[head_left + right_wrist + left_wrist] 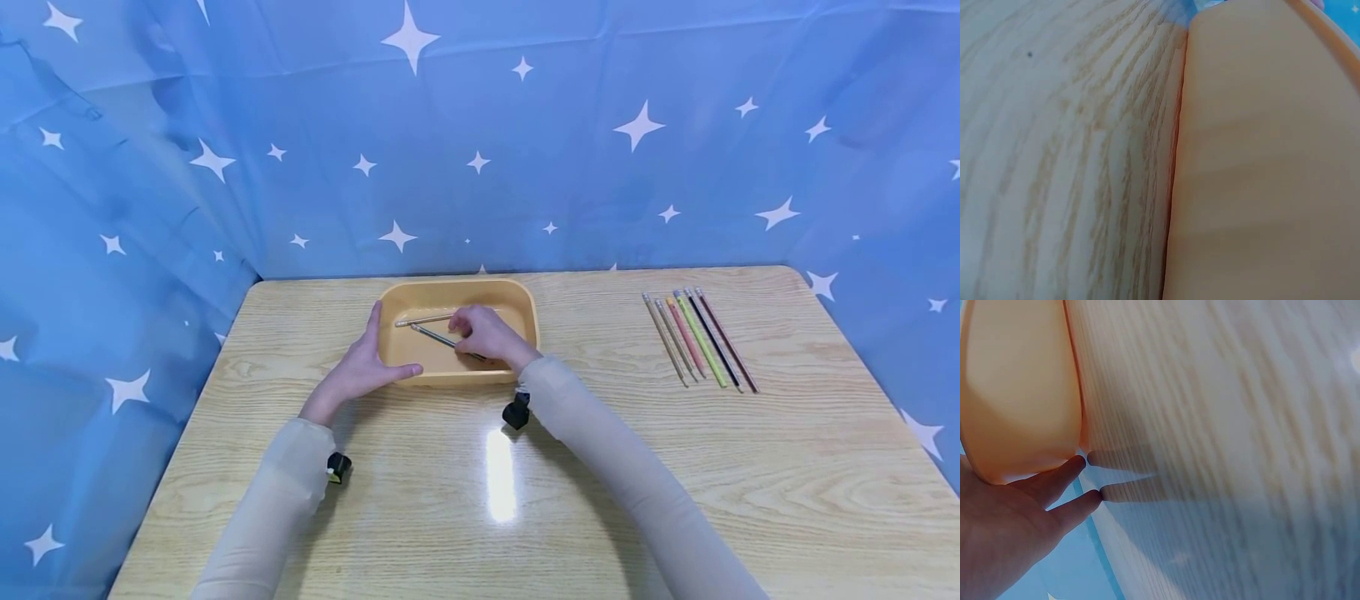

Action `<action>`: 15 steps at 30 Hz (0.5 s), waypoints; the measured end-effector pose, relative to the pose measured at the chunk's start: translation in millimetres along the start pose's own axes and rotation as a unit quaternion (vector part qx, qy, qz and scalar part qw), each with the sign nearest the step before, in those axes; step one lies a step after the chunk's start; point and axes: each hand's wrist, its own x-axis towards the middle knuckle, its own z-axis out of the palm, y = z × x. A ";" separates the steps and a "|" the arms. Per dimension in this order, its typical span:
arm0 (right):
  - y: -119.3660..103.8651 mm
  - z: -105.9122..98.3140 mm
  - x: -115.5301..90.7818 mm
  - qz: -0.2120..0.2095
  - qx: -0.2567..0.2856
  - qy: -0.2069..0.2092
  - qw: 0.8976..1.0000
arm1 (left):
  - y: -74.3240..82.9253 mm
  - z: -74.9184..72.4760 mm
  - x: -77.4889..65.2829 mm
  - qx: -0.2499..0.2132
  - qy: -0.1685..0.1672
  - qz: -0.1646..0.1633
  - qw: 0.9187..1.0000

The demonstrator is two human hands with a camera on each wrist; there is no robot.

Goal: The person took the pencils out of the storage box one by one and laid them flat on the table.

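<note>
My left hand (362,363) is at the near left corner of a yellow-orange plastic tray (457,379). Its straight fingers lie along the tray's left side and the thumb reaches over the front rim. The left wrist view shows two fingertips low against the tray's outer wall. Inside the tray, my right hand (487,335) reaches down with bent fingers. A dark green pencil (432,335) passes under its thumb, and a tan pencil (423,320) runs up to its fingers. I cannot tell whether the fingers pinch either pencil. The right wrist view shows only the tray's outer wall (1260,156) and tabletop.
Several pencils (697,340) in tan, pink, green, black and dark red lie side by side at the right of the wooden table (420,517). A blue curtain (525,192) with white stars hangs behind and along the left side.
</note>
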 end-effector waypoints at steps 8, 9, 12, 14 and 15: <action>2.5 0.1 0.1 -0.001 0.004 -0.004 1.000 | 1.2 -0.6 -1.1 0.002 -0.004 -0.002 1.000; 3.0 -0.1 -0.1 0.001 0.015 -0.004 1.000 | 1.3 -0.8 -1.1 0.002 -0.005 -0.001 1.000; 3.8 -0.9 -1.3 0.011 0.059 -0.002 0.998 | 1.5 -0.9 -0.9 0.005 -0.002 0.000 1.000; 3.5 -1.6 -2.5 0.021 0.096 0.002 0.995 | 1.0 -0.8 -0.7 0.007 -0.002 0.002 1.000; 3.7 -2.1 -3.0 0.029 0.113 0.004 0.993 | 0.7 -0.3 -0.6 0.007 -0.001 0.001 1.000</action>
